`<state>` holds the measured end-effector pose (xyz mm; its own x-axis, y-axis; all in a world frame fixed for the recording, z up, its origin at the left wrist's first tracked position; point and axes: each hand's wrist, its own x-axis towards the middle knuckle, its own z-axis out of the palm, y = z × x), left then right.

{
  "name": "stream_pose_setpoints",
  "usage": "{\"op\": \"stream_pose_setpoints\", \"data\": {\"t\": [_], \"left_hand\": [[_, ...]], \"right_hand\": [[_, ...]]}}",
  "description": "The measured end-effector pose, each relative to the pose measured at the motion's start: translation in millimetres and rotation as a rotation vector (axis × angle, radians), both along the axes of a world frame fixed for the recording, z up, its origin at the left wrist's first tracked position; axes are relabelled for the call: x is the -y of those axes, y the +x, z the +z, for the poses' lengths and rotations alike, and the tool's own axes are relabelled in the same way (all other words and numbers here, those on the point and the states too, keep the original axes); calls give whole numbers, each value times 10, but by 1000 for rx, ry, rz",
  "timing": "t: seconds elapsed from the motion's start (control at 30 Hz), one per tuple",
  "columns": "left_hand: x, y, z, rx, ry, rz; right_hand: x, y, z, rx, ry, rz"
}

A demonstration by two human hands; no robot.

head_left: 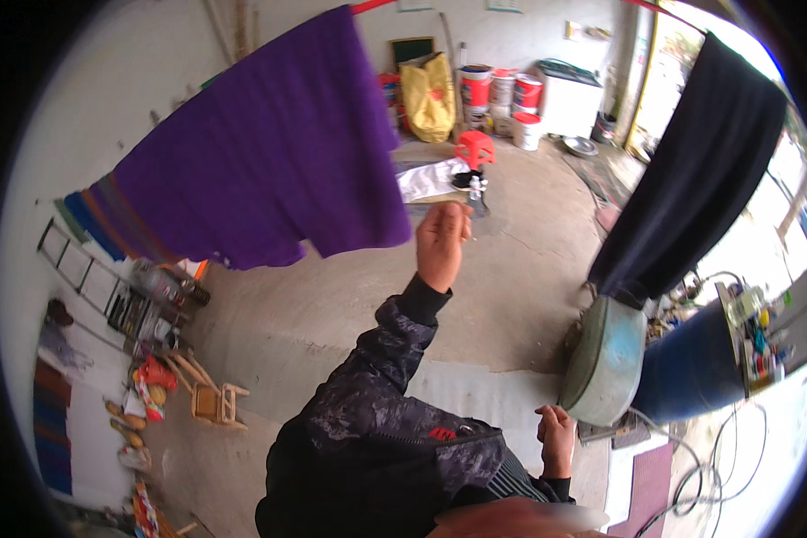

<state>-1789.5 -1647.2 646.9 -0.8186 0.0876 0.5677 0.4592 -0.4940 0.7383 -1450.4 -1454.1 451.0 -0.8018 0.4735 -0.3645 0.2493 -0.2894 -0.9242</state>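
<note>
My left hand [442, 240] is raised in front of me, its fingers drawn together. Whether something small is pinched in them, I cannot make out. Just left of it hangs a large purple garment [269, 148], whose lower edge ends near my wrist without visible contact. Lower down on the right, my right hand [555, 439] is curled closed close to my body. What its fingers hold, if anything, is hidden. A dark pair of trousers or similar cloth [690, 179] hangs at the upper right, its bottom end over a greenish rounded tub [606, 359].
Striped cloths [108, 215] hang left of the purple one. A wooden stool [213, 403] lies at the left. At the back are a red stool [474, 149], stacked buckets [502, 90] and a yellow sack [428, 99]. A blue barrel [690, 363] and looped hose [690, 489] are at right.
</note>
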Motion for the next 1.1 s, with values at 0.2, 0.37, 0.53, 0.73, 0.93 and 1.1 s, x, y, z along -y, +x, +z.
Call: {"op": "stream_pose_setpoints", "data": {"t": [0.2, 0.37, 0.53, 0.73, 0.93, 1.1], "left_hand": [[1994, -947, 553, -334, 5, 959], [2747, -1654, 1126, -265, -96, 1153], [2654, -1739, 1419, -332, -228, 844], [2102, -1479, 1687, -408, -245, 729], [2554, -1385, 1574, -360, -303, 906], [3359, -1520, 1528, -390, -488, 1774]], "right_hand": [[1118, -665, -62, 28, 34, 205], [1559, -765, -3, 117, 101, 302], [1626, -804, 14, 62, 71, 316], [1567, -729, -10, 35, 151, 421], [1486, -590, -78, 27, 133, 429], [1458, -534, -82, 68, 115, 459]]}}
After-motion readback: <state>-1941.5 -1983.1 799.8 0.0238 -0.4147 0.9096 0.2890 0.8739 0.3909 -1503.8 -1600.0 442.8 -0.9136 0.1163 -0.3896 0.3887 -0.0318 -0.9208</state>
